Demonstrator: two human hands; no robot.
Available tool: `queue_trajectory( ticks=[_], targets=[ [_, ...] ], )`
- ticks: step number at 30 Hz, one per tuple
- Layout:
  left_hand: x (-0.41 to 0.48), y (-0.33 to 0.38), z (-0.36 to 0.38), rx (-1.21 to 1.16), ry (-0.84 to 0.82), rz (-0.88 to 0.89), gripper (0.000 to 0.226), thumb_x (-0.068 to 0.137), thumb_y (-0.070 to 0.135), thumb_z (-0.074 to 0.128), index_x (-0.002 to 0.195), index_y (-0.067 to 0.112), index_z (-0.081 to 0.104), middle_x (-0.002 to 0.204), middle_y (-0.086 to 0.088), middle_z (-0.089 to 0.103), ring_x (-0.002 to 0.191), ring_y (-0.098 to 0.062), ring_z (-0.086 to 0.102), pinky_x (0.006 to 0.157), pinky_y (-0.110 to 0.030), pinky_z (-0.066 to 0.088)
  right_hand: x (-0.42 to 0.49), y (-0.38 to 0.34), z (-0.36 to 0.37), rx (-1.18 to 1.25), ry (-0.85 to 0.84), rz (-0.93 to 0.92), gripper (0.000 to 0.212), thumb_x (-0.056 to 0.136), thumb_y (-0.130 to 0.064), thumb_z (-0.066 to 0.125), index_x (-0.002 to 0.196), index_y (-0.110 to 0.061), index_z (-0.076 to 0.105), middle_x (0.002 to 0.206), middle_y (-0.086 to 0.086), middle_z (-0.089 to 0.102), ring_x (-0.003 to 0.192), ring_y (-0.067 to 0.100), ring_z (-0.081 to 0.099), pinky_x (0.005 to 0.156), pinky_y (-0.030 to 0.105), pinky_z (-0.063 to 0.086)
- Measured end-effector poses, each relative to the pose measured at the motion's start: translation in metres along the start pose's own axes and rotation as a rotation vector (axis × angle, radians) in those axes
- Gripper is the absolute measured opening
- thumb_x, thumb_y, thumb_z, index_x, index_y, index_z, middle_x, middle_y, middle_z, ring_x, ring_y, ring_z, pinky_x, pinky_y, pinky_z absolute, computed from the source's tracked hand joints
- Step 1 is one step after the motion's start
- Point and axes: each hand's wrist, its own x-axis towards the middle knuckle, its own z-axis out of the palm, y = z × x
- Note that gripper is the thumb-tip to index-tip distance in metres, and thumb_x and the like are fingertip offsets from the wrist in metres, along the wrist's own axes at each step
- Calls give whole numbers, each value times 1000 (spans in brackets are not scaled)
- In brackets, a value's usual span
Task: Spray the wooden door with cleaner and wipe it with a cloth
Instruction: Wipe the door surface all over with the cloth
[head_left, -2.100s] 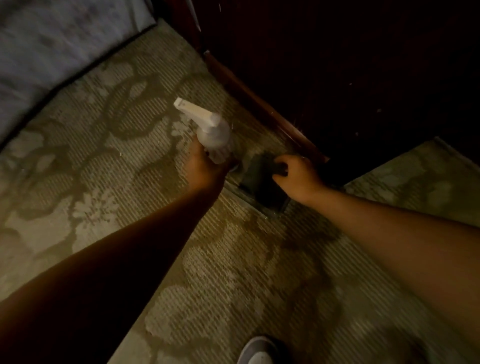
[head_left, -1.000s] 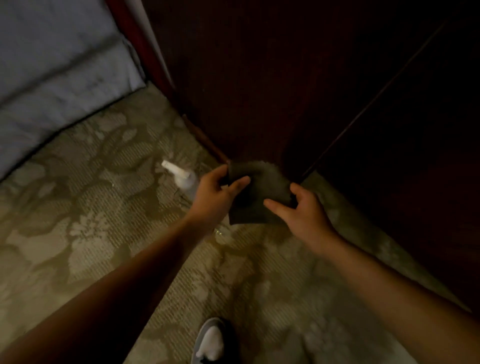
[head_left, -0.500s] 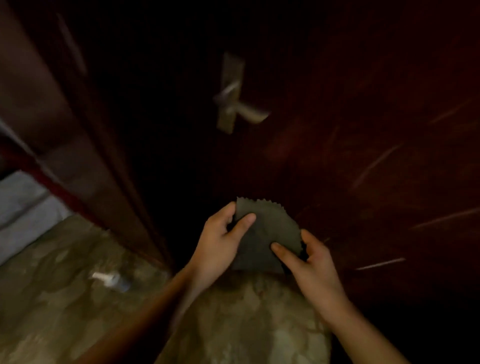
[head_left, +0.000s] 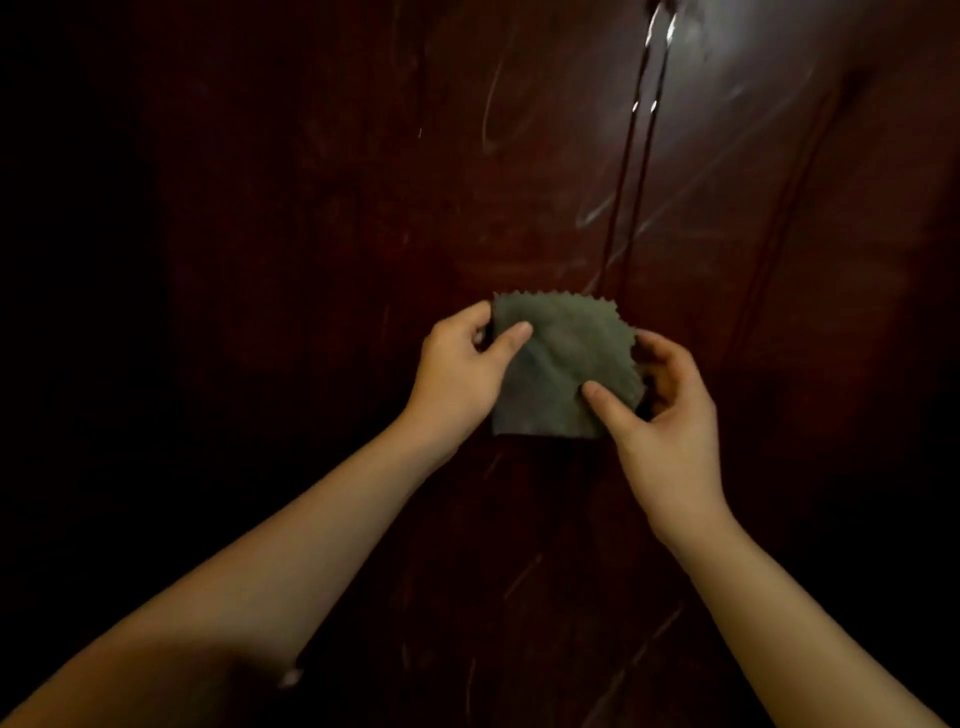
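A small grey-green cloth with zigzag-cut edges is held up in front of the dark red-brown wooden door, which fills the view. My left hand pinches the cloth's upper left corner between thumb and fingers. My right hand grips its lower right side, thumb on the front. Wet streaks and thin runs of liquid glisten on the door at the upper right. The spray bottle is out of view.
The left side of the view is very dark, with little detail visible there. A bright reflection shines on the door at the top right.
My left hand let go of the spray bottle on the carpet and joined my right hand on the cloth. Both lifted it, and the view rose from the floor to the door.
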Motion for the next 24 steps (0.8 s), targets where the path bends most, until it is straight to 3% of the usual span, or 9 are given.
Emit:
queue_trajectory(
  ticks=[5, 8, 11, 13, 15, 18, 21, 24],
  targets=[
    [103, 79, -33, 319, 118, 253, 24, 100, 40, 70, 100, 19, 79, 93, 7, 78, 93, -14, 75, 88, -44, 62, 89, -73, 24, -111, 228, -219, 50, 91, -32, 76, 136, -27, 55, 96, -14, 65, 86, -8, 63, 76, 13, 50],
    [136, 120, -60, 659, 199, 376, 36, 100, 54, 65, 92, 20, 72, 78, 4, 70, 79, -18, 68, 73, -39, 56, 128, -113, 48, -210, 274, -292, 49, 93, -36, 73, 137, -29, 53, 95, -13, 62, 84, 1, 62, 77, 24, 52],
    [162, 148, -84, 862, 287, 510, 34, 102, 53, 62, 103, 20, 72, 84, 4, 59, 97, -24, 63, 77, -41, 49, 156, -143, 70, -298, 311, -372, 48, 92, -39, 72, 136, -30, 53, 100, -3, 61, 87, 10, 59, 76, 32, 51],
    [183, 158, -98, 924, 321, 601, 38, 103, 52, 61, 114, 18, 74, 94, -1, 66, 112, -28, 58, 92, -45, 46, 169, -158, 82, -374, 339, -437, 46, 93, -37, 71, 134, -29, 53, 102, -1, 58, 86, 10, 52, 73, 29, 44],
    [204, 162, -108, 960, 351, 644, 41, 103, 53, 59, 115, 18, 75, 102, -1, 72, 117, -28, 54, 100, -45, 39, 178, -168, 94, -436, 356, -475, 44, 93, -37, 71, 131, -32, 51, 102, -2, 54, 84, 11, 50, 71, 33, 48],
    [222, 158, -117, 927, 345, 620, 39, 101, 55, 61, 110, 20, 76, 102, 1, 71, 118, -27, 51, 100, -45, 35, 184, -171, 110, -501, 331, -467, 43, 92, -38, 71, 128, -36, 48, 105, -5, 48, 85, 16, 56, 75, 40, 57],
    [231, 144, -129, 896, 363, 582, 37, 100, 55, 63, 106, 20, 75, 98, 3, 69, 116, -26, 50, 97, -45, 33, 190, -171, 123, -573, 292, -474, 46, 91, -32, 74, 130, -31, 50, 102, -12, 45, 94, 20, 58, 79, 41, 57],
    [236, 135, -141, 907, 418, 549, 41, 95, 62, 65, 101, 22, 71, 92, 8, 62, 113, -23, 48, 94, -42, 29, 194, -164, 136, -780, 355, -583, 53, 85, -23, 76, 133, -19, 54, 127, 2, 52, 119, 29, 47, 94, 46, 52]
  ],
)
